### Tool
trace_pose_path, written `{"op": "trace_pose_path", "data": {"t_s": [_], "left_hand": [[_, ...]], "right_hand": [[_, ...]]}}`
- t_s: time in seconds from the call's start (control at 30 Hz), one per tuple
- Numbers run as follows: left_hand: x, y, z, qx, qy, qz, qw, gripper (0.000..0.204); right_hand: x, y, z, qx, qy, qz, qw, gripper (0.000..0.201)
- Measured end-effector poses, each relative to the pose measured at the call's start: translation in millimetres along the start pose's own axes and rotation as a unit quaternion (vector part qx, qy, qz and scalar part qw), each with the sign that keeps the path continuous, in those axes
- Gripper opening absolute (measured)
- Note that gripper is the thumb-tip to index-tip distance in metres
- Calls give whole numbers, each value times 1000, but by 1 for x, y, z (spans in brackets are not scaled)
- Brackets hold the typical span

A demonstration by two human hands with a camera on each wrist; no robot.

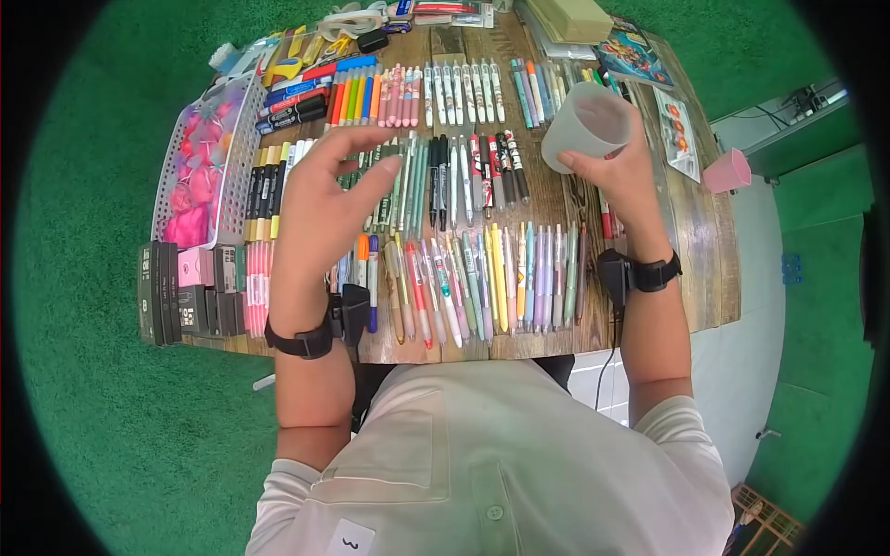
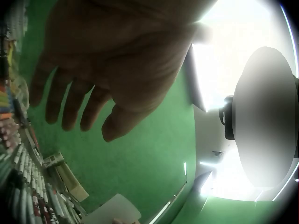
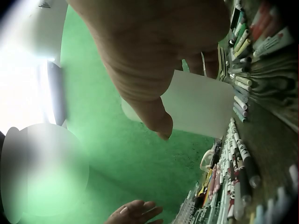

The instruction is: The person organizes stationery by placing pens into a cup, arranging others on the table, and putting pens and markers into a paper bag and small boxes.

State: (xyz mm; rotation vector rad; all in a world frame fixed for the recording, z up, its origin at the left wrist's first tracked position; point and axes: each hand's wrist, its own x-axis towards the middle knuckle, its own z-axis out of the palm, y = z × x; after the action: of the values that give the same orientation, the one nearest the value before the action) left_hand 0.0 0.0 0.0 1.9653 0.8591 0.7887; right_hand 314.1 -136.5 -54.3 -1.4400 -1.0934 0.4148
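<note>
A translucent white cup is held by the right hand, thumb on its near side, above the right part of the table. In the right wrist view the cup leans in the grip of the right hand. The left hand hovers over the left part of the pen rows, fingers relaxed and apart, holding nothing; the left wrist view shows that hand with fingers spread. Beneath and between the hands lie rows of pens, among them black pens, white pens and pastel pens.
A white basket of pink items stands at the left, with dark boxes near it. Markers, tape and scissors lie at the back left. A pink cup is at the right edge, near a sheet of orange stickers. Beige boxes sit at the back.
</note>
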Motion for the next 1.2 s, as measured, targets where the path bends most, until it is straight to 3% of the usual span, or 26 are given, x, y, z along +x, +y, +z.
{"op": "trace_pose_path", "data": {"t_s": [0.3, 0.37, 0.53, 0.6, 0.73, 0.83, 0.9, 1.03, 1.2], "left_hand": [[1, -3, 4, 4, -14, -1, 1000, 30], [-1, -1, 6, 10, -19, -10, 1000, 29], [5, -1, 8, 28, -33, -20, 999, 30], [19, 7, 7, 113, -71, 55, 990, 32], [85, 11, 7, 97, -88, 109, 985, 38], [155, -1, 14, 3, -117, 92, 989, 47], [187, 1, 19, -114, -135, -25, 984, 56], [230, -7, 32, -157, -150, -67, 974, 64], [260, -27, 51, -179, -158, -100, 966, 67]], "right_hand": [[0, 6, 2, -78, -23, 6, 997, 88], [0, 7, 1, -111, -57, 40, 991, 86], [4, 7, 5, -101, -54, 53, 992, 88], [12, 1, 10, -89, -47, 51, 994, 89], [61, -20, 23, -116, -38, -55, 991, 92], [115, -27, 42, -109, -51, -82, 989, 93], [155, -14, 56, -95, -98, -61, 989, 99], [212, 14, 80, -111, -120, -29, 986, 108], [230, 28, 94, -79, -132, 13, 988, 103]]}}
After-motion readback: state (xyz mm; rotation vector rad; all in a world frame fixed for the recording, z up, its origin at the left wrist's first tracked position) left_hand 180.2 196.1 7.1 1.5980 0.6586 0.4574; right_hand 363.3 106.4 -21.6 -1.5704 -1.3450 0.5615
